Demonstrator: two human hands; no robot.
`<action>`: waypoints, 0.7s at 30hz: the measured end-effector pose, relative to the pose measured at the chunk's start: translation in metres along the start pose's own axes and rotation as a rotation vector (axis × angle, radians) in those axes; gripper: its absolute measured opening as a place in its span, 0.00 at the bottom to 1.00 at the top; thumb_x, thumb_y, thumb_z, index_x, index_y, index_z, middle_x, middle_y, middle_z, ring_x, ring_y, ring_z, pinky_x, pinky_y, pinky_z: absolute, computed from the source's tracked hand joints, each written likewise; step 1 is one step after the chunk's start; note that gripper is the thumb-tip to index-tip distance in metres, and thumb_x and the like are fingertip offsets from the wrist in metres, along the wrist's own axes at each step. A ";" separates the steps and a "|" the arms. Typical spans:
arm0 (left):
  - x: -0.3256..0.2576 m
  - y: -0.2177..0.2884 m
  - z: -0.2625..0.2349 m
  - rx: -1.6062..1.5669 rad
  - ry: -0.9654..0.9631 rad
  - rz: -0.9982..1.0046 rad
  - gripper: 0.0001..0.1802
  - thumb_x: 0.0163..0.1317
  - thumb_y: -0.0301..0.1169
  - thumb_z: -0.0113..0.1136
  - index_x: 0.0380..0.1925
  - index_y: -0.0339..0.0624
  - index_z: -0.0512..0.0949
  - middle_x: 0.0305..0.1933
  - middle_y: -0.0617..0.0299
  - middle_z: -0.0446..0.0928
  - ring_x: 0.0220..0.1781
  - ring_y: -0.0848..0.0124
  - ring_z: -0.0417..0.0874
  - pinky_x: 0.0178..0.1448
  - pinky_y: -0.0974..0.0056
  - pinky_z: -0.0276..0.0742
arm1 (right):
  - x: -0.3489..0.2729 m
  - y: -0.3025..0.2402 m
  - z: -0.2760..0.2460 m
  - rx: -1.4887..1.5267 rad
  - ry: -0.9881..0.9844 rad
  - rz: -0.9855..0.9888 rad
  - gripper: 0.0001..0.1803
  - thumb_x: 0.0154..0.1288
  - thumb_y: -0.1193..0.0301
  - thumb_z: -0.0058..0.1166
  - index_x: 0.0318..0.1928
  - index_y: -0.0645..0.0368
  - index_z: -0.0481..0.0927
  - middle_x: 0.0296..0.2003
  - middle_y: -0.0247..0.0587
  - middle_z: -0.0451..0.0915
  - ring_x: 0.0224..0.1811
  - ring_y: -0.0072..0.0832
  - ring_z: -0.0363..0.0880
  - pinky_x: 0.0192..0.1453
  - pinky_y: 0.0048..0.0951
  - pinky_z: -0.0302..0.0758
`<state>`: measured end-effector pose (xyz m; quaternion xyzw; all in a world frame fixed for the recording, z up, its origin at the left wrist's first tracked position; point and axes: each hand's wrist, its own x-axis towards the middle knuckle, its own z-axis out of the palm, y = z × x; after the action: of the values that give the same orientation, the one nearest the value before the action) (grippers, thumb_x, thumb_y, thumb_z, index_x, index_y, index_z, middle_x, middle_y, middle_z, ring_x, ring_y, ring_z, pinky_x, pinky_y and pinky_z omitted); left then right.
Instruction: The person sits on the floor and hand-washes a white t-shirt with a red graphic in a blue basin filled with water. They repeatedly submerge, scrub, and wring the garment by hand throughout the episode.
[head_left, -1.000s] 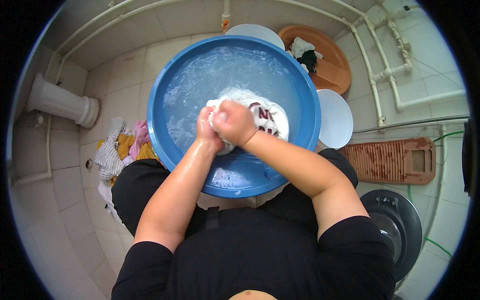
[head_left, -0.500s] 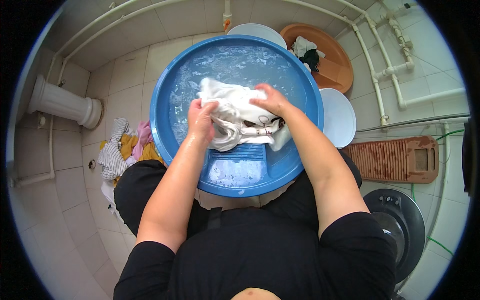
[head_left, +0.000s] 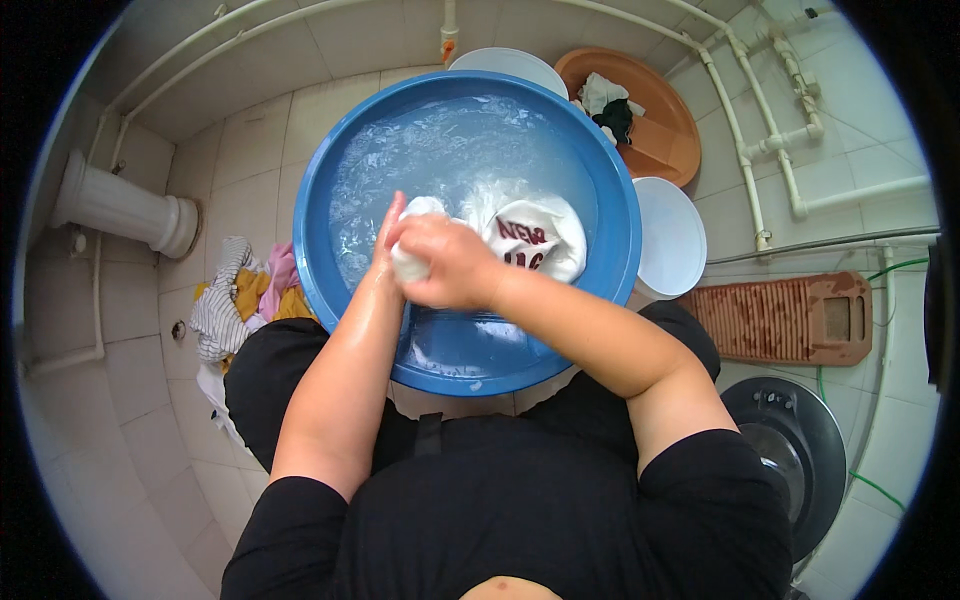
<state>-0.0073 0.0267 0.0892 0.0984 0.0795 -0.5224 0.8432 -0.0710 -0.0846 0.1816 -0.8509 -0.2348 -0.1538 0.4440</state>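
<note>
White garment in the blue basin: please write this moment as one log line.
left hand: grips white garment | right hand: grips same garment | blue basin: soapy water | clothes pile: floor, left

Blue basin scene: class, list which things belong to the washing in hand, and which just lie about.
In use: round blue plastic basin, white printed garment, left hand, right hand.
Lying about: brown ribbed washboard, heap of striped and coloured clothes, round white bowl.

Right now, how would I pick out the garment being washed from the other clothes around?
Find the big blue basin of soapy water in the middle of the tiled floor. Inside it, the left hand and right hand clutch a wet white garment. Unlike the striped and coloured heap on the floor, it has dark red lettering.
</note>
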 end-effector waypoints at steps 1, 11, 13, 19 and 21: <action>-0.002 -0.003 0.021 0.062 0.086 -0.014 0.22 0.60 0.51 0.46 0.42 0.47 0.74 0.41 0.56 0.76 0.45 0.64 0.77 0.52 0.58 0.71 | -0.002 -0.009 0.003 0.006 -0.013 -0.067 0.15 0.41 0.65 0.58 0.30 0.58 0.73 0.34 0.43 0.74 0.37 0.40 0.74 0.41 0.35 0.72; 0.001 -0.054 0.062 0.462 0.579 0.282 0.14 0.62 0.37 0.44 0.40 0.40 0.72 0.36 0.56 0.75 0.36 0.66 0.78 0.39 0.61 0.76 | -0.014 0.034 -0.018 -0.160 0.302 0.542 0.12 0.50 0.63 0.52 0.22 0.60 0.73 0.25 0.50 0.75 0.27 0.46 0.74 0.32 0.39 0.71; -0.002 -0.038 0.048 0.536 0.589 0.280 0.15 0.62 0.37 0.44 0.40 0.39 0.72 0.36 0.56 0.75 0.36 0.65 0.78 0.40 0.60 0.76 | -0.011 0.014 -0.007 -0.106 0.272 0.294 0.11 0.48 0.66 0.55 0.22 0.61 0.72 0.23 0.49 0.73 0.27 0.45 0.73 0.32 0.38 0.70; 0.000 -0.038 0.069 0.505 0.615 0.205 0.21 0.63 0.42 0.46 0.44 0.34 0.71 0.39 0.53 0.76 0.40 0.63 0.79 0.42 0.60 0.77 | -0.017 0.055 -0.011 -0.194 0.267 0.328 0.13 0.53 0.65 0.53 0.34 0.59 0.70 0.32 0.47 0.71 0.37 0.46 0.72 0.41 0.37 0.70; -0.002 -0.026 0.049 0.558 0.401 0.043 0.18 0.62 0.40 0.49 0.44 0.37 0.72 0.41 0.55 0.77 0.41 0.64 0.79 0.45 0.59 0.76 | -0.018 0.080 -0.028 -0.062 0.217 0.622 0.17 0.58 0.62 0.52 0.44 0.58 0.70 0.41 0.48 0.72 0.44 0.38 0.72 0.48 0.33 0.69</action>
<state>-0.0297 0.0047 0.1352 0.4278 0.0954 -0.4765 0.7622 -0.0447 -0.1526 0.1338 -0.8736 0.0897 -0.1080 0.4659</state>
